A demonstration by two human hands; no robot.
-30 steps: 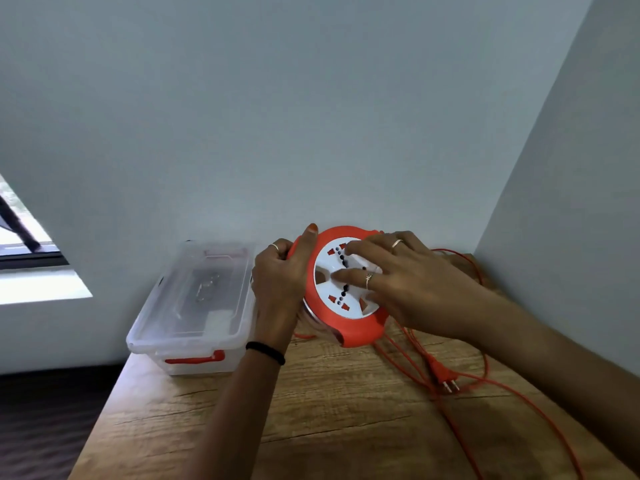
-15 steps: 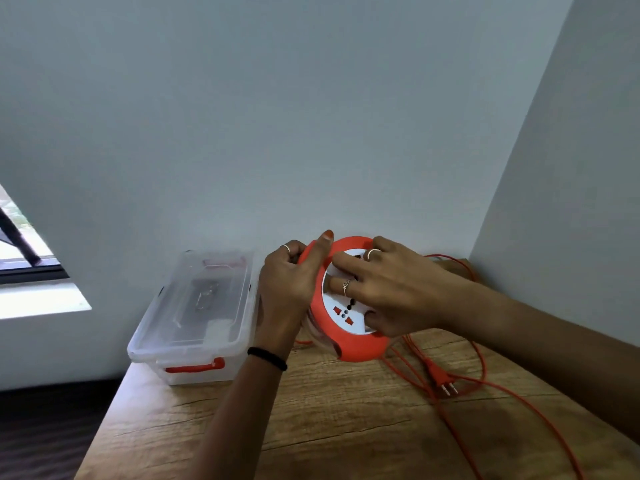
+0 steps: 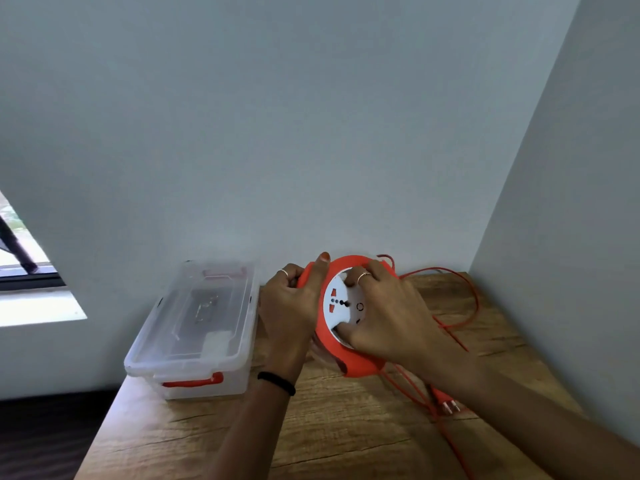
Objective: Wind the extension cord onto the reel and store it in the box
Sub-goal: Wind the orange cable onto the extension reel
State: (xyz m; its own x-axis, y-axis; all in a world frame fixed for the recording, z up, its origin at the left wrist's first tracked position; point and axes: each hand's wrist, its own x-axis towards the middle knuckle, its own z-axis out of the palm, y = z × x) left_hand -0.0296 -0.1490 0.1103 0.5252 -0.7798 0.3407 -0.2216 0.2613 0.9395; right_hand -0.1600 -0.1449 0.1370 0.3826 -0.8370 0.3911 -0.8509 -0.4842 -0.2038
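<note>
head view: one orange reel point(image 3: 349, 358) tilted on wooden table point(image 3: 346, 427), right of one lidded clear box point(image 3: 194, 327). left hand point(image 3: 291, 310) grasps reel rim. right hand point(image 3: 384, 313) curls on white socket face. one loose cord point(image 3: 460, 306), one plug point(image 3: 446, 403) on table.

One orange cord reel point(image 3: 349, 362); one orange extension cord point(image 3: 464, 299); one plug point(image 3: 446, 403); one lidded clear plastic box point(image 3: 194, 327); two hands: left hand point(image 3: 287, 310), right hand point(image 3: 384, 313).
</note>
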